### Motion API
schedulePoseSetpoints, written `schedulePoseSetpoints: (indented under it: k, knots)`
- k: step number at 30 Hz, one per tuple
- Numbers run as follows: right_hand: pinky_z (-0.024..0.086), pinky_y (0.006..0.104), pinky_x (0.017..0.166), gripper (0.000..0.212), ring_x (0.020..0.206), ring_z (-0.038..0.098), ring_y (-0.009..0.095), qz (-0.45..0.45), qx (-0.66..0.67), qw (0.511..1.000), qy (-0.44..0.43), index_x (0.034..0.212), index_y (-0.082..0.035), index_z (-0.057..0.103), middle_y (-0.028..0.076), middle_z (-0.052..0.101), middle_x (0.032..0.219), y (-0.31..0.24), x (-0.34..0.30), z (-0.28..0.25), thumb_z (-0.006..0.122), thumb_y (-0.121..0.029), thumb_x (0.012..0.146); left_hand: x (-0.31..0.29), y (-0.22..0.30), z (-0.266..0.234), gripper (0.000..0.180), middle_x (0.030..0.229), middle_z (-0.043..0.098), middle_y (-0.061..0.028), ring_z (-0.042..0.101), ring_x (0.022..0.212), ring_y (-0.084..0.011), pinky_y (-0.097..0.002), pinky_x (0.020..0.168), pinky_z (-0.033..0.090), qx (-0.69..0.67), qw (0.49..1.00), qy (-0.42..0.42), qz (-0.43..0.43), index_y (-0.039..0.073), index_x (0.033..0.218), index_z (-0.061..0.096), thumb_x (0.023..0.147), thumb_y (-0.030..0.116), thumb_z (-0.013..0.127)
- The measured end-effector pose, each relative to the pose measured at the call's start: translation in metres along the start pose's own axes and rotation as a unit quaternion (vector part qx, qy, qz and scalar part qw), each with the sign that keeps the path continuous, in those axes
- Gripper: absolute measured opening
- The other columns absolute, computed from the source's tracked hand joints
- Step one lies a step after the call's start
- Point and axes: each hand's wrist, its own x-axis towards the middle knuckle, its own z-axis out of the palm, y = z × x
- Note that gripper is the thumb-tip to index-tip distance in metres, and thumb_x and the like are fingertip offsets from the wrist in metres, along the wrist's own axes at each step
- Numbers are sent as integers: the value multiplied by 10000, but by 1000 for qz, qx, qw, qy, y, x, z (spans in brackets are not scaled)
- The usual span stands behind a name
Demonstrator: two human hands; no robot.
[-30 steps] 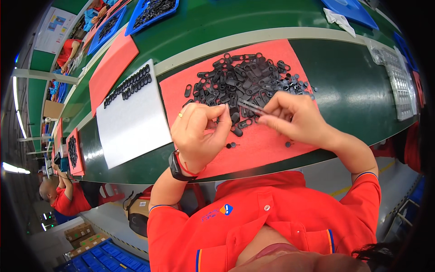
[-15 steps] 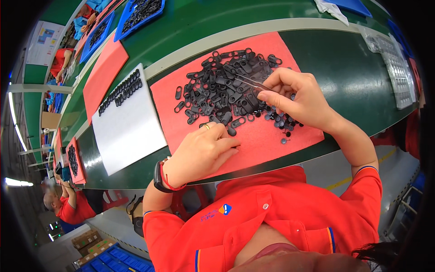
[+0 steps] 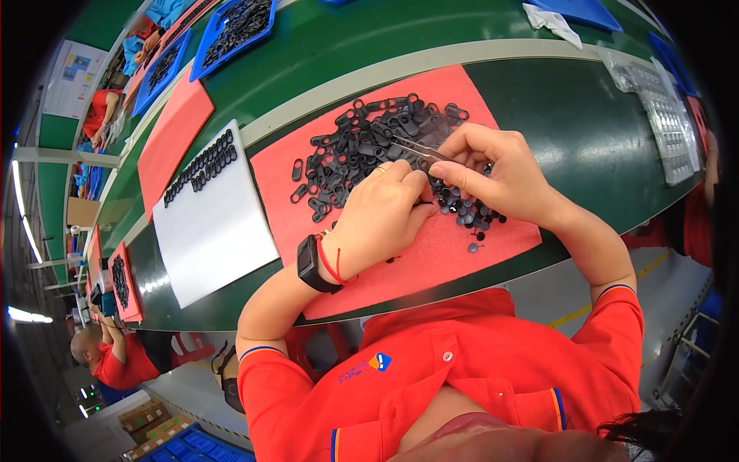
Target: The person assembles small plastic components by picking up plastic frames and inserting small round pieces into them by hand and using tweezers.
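The pink mat (image 3: 362,285) lies on the green counter (image 3: 566,123) and carries the work. Across its middle and far part spreads a heap of black oblong pieces (image 3: 339,158), many with a ring-shaped hole at one end. On the right part of the mat sits a cluster of small dark round pieces (image 3: 462,212), glossy on top, a few lying loose toward the mat's near edge.

The right hand (image 3: 493,173) is above the right part of the mat, thumb and fingers pinching metal tweezers (image 3: 422,149), whose tips point over the heap. The left hand (image 3: 377,212) is over the middle of the mat, palm down, fingers curled and fingertips drawn close together; a bit of something dark shows at them, but whether they grip it I cannot tell. A dark watch (image 3: 310,266) is on the left wrist, over the mat's left side.

Left of the mat lies a white sheet (image 3: 219,254) with black oblong pieces in two rows (image 3: 204,169). Beyond the mat, to the left, is a blue tray (image 3: 231,58) of black pieces; right of the mat lies a clear plastic tray (image 3: 668,115).
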Motion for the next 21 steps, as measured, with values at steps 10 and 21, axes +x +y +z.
schedulePoseSetpoints:
  k: [10, 21]
  knots:
    - [430, 177, 461, 115, 539, 560, 38, 83, 44, 995, -24, 849, 19, 565, 27, 604, 676, -11, 1, -3, 643, -66, 848, -15, -5, -29, 155, 758, 608, -17, 544, 590, -71, -200, 516, 436, -345, 910, 120, -195, 3, 967, 650, 812, 9, 646]
    - [439, 192, 442, 111, 531, 592, 60, 140, 51, 982, -114, 854, 8, 564, 29, 618, 667, -14, -8, 13, 626, -85, 862, -30, -22, -33, 153, 803, 655, -61, 544, 591, -37, -137, 483, 374, -550, 775, 193, -243, -4, 974, 650, 847, 80, 655]
